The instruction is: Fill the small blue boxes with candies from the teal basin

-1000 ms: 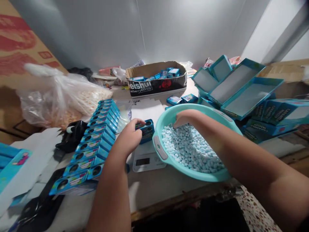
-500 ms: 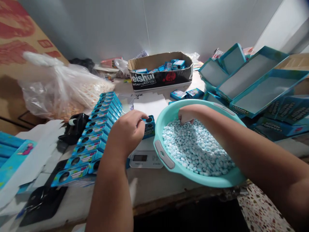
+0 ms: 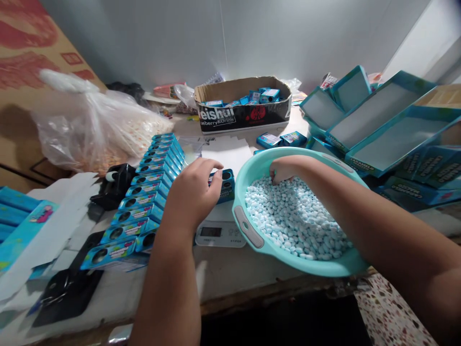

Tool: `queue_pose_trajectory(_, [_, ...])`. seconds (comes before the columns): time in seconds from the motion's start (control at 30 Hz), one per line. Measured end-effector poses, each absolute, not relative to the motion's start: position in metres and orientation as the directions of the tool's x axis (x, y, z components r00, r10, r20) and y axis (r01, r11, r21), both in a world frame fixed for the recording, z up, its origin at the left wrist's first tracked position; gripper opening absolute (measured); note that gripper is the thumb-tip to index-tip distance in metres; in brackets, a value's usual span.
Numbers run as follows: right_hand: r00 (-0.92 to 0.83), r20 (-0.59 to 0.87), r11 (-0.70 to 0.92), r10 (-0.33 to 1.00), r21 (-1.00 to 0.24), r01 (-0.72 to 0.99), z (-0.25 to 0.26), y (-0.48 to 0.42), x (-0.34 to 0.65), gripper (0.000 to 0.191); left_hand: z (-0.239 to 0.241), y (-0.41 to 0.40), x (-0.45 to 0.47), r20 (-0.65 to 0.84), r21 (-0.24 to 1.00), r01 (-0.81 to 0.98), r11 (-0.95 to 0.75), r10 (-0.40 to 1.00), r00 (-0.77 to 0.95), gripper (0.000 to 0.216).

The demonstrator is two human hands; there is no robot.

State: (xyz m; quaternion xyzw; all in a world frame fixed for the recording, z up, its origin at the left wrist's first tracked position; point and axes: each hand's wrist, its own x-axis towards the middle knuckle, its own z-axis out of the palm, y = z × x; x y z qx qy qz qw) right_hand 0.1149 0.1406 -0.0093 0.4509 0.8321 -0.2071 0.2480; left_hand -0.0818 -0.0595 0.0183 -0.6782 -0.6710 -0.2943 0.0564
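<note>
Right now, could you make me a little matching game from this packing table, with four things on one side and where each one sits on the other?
Things:
1. small blue box with a round hole
2. pale blue and white candy tablets
3. white digital scale
4. clear plastic bag of pale sweets

Places:
A. far left, by the brown carton
B. inside the turquoise plastic basin
C. at the left hand
D. under the small box

Pairs: 1-C, 2-B, 3-D, 4-A
</note>
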Motion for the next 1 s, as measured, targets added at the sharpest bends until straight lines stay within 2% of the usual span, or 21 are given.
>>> queue_pose_trajectory(0.23, [-0.428,-0.631,0.389,0.647,-0.209,0.897,-0.006,0.155,0.13,0.037,0.016,-0.056,-0.082,0.513,0.334,0.942,-0.045,0.846,-0.142,0.024])
queue_pose_trajectory(0.33, [-0.411,-0.639,0.32,0.65,-0.261,0.911,-0.004,0.16,0.139,0.038,0.015,-0.055,-0.082,0.489,0.366,0.93,0.044,0.841,-0.232,0.029])
queue_pose_trajectory(0.5, [-0.388,-0.611,0.281,0.69,-0.267,0.922,-0.005,0.16,0.151,0.036,0.013,-0.055,-0.085,0.225,0.483,0.84,0.247,0.892,-0.392,0.048])
queue_pose_trajectory(0.67, [-0.363,-0.599,0.297,0.714,-0.211,0.931,-0.005,0.155,0.153,0.039,0.004,-0.05,-0.092,-0.002,0.447,0.779,0.439,0.872,-0.49,0.079])
queue_pose_trajectory(0.9, [-0.36,-0.63,0.328,0.688,-0.173,0.929,0.003,0.15,0.147,0.045,-0.015,-0.05,-0.117,-0.101,0.532,0.719,0.447,0.877,-0.471,0.081])
queue_pose_trajectory(1.0, [-0.36,-0.639,0.306,0.68,-0.199,0.931,0.005,0.15,0.147,0.047,-0.013,-0.054,-0.118,-0.119,0.509,0.763,0.398,0.911,-0.396,0.081])
